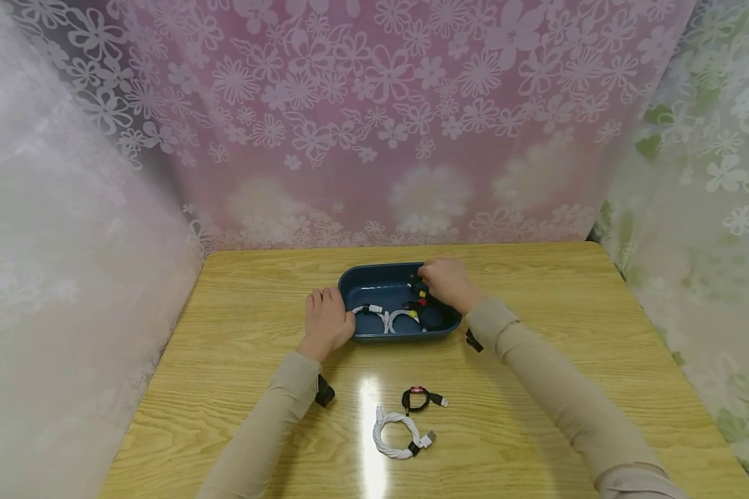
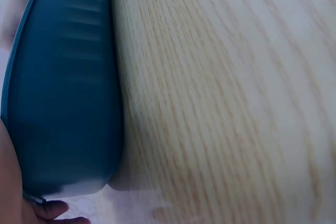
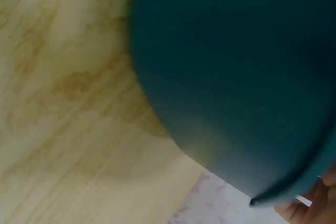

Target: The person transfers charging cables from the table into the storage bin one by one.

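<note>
A dark blue bin [image 1: 381, 275] sits on the table with coiled cables inside. My left hand [image 1: 328, 319] grips its left end; in the left wrist view, fingers [image 2: 52, 210] show past the corner of the bin [image 2: 63, 87]. Over the far right part of the bin, my right hand [image 1: 451, 283] has its fingertips on a black cable [image 1: 417, 284], partly hidden by the hand. Beneath that lie more black cables [image 1: 433, 315]. Two white coiled cables [image 1: 369, 309] lie along the near side. The right wrist view mostly shows the bin's outer wall [image 3: 236, 77], with fingers [image 3: 315, 208] beyond its rim.
On the wooden table [image 1: 243, 291], nearer me than the bin, lie a small black coiled USB cable [image 1: 417, 399] with a red tie and a larger white coiled cable [image 1: 394, 436] with a black strap. Floral curtains [image 1: 374, 125] hang behind and on both sides.
</note>
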Demonstrator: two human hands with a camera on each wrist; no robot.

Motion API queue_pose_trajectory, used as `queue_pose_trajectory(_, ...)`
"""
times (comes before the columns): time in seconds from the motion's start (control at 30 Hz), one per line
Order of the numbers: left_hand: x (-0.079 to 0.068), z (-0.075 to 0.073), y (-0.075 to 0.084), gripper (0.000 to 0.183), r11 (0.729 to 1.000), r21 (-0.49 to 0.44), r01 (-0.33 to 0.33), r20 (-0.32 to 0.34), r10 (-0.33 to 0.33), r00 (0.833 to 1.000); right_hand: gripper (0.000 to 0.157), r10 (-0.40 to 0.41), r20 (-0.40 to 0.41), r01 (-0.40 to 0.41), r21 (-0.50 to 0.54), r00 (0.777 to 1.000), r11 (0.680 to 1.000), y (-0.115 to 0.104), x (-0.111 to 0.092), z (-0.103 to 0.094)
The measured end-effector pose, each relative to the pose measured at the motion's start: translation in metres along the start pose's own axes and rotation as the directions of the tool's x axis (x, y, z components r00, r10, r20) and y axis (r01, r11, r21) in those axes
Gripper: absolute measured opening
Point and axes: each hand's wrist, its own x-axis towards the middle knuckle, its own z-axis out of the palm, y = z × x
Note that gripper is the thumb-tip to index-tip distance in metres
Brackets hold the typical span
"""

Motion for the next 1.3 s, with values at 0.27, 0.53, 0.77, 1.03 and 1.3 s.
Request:
queue_pose_trajectory(0.27, 0.000, 0.002, -0.001, 0.036, 1.000, 0.003, 0.001, 0.004, -0.001, 1.000, 0.013, -0.001, 0.024, 0.003, -0.067, 1.000, 0.998, -0.001, 0.001, 0.014)
queue_pose_trajectory(0.53, 0.000, 0.002, 0.000, 0.034, 1.000, -0.014, 0.002, 0.002, -0.002, 1.000, 0.013, 0.007, -0.031, -0.009, -0.079, 0.999, 0.997, -0.001, -0.002, 0.023)
queue_pose_trajectory(0.77, 0.001, 0.004, -0.001, 0.032, 1.000, -0.013, 0.000, -0.015, 0.000, 1.000, 0.013, 0.020, -0.055, -0.025, -0.096, 0.998, 0.995, -0.003, -0.002, 0.026)
queue_pose_trajectory(1.03, 0.002, 0.005, -0.001, 0.034, 1.000, -0.011, 0.002, -0.019, -0.002, 1.000, 0.009, 0.034, -0.064, -0.042, -0.118, 0.997, 0.992, -0.003, -0.001, 0.028)
queue_pose_trajectory(1.3, 0.002, 0.005, -0.001, 0.034, 1.000, -0.011, 0.008, -0.014, -0.008, 1.000, 0.012, 0.035, -0.053, -0.042, -0.137, 0.998, 0.990, -0.003, -0.001, 0.028)
